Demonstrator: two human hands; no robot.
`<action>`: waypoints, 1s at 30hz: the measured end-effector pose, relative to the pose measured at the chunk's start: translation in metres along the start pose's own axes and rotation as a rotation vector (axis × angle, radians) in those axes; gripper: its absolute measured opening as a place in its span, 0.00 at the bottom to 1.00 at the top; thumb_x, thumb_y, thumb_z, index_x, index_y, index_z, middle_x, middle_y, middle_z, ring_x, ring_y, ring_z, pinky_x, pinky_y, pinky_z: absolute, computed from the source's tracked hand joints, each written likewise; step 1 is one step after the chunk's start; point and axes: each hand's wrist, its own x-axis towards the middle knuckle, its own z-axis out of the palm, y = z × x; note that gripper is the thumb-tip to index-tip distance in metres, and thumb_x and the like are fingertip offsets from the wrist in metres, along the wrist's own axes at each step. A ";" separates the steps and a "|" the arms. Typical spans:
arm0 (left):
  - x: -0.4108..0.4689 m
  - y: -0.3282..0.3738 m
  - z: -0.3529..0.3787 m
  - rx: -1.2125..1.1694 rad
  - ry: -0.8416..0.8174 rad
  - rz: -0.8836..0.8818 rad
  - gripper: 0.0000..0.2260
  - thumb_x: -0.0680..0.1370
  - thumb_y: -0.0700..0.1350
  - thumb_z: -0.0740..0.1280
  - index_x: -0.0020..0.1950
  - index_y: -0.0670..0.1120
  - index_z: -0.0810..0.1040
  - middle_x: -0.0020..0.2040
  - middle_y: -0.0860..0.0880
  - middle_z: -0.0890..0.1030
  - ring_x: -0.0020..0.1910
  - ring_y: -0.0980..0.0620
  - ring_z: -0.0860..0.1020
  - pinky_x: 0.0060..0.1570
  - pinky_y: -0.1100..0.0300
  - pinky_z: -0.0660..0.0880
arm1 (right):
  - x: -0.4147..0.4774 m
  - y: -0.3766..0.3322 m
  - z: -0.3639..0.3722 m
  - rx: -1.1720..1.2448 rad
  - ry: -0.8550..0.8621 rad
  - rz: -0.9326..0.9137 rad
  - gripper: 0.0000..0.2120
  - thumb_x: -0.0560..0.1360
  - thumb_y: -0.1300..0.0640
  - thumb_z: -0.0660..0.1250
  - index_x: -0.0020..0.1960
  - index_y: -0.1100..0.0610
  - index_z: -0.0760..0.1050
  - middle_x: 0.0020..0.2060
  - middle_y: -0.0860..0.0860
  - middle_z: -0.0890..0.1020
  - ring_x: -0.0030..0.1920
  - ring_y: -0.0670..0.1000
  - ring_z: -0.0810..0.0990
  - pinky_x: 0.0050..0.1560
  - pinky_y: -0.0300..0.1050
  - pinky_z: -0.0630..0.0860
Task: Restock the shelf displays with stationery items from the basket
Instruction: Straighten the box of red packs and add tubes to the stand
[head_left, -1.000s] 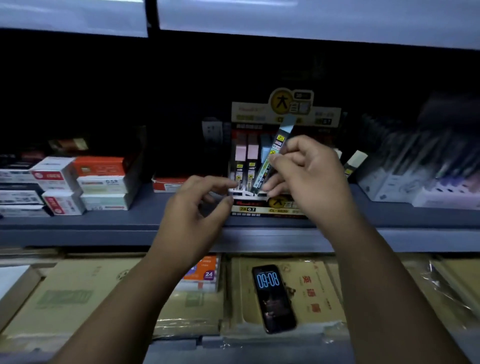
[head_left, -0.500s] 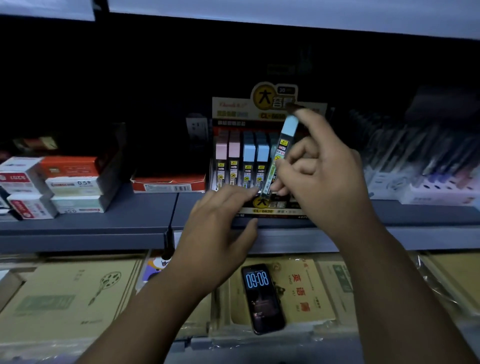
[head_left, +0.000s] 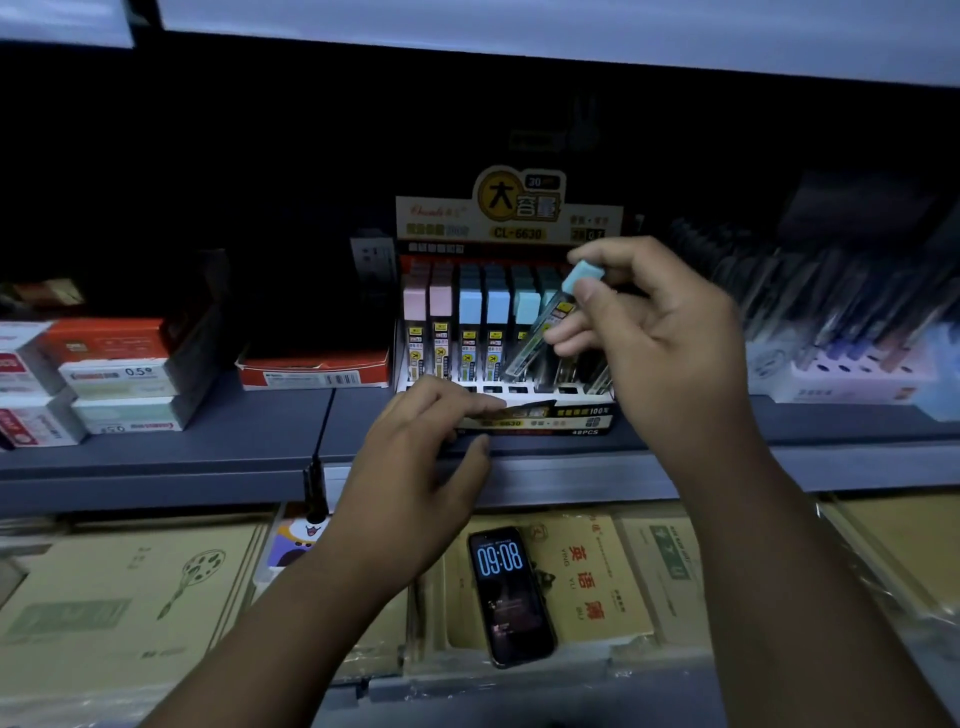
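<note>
Nearest, a phone (head_left: 511, 595) lies face up on the notebooks (head_left: 589, 582) of the lower shelf, between my forearms. Above it my left hand (head_left: 415, 467) rests on the front wall of the display box (head_left: 571, 415) at the front edge of the shelf (head_left: 156, 467): fingers nearly straight and laid on the card, thumb apart beneath, gripping nothing. Beyond, my right hand (head_left: 670, 353) pinches a lead refill tube (head_left: 545, 325) by its pale blue cap, thumb and forefinger clamped there, a lower finger propping the clear barrel. The tube hangs tilted, its lower end over the box's right-hand slots, just beside the upright blue-capped tubes (head_left: 470, 306), not yet seated. I judge it light, stiff and slick, with brittle leads inside, so a hold near the cap seems best, leaving the foot free to find a slot. Behind stands the box's yellow header card (head_left: 519, 218).
</note>
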 end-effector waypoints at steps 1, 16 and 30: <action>0.000 0.000 0.000 0.001 0.003 0.002 0.13 0.80 0.41 0.69 0.62 0.54 0.81 0.55 0.60 0.76 0.54 0.58 0.76 0.54 0.55 0.76 | -0.001 0.001 0.001 -0.027 -0.021 -0.006 0.09 0.82 0.64 0.63 0.58 0.57 0.79 0.39 0.52 0.83 0.39 0.50 0.86 0.43 0.47 0.83; 0.003 0.001 0.002 0.002 0.026 0.003 0.15 0.80 0.40 0.68 0.63 0.54 0.81 0.54 0.60 0.76 0.51 0.56 0.77 0.51 0.58 0.77 | -0.003 0.002 0.005 -0.319 -0.182 -0.091 0.11 0.82 0.64 0.63 0.62 0.57 0.80 0.42 0.49 0.80 0.39 0.45 0.82 0.42 0.47 0.81; 0.005 0.003 0.004 0.008 0.038 0.003 0.14 0.80 0.41 0.68 0.64 0.53 0.81 0.58 0.59 0.74 0.49 0.56 0.77 0.49 0.57 0.78 | -0.014 0.005 0.015 -0.664 -0.096 -0.144 0.16 0.80 0.56 0.64 0.67 0.50 0.77 0.46 0.46 0.71 0.40 0.49 0.74 0.38 0.49 0.77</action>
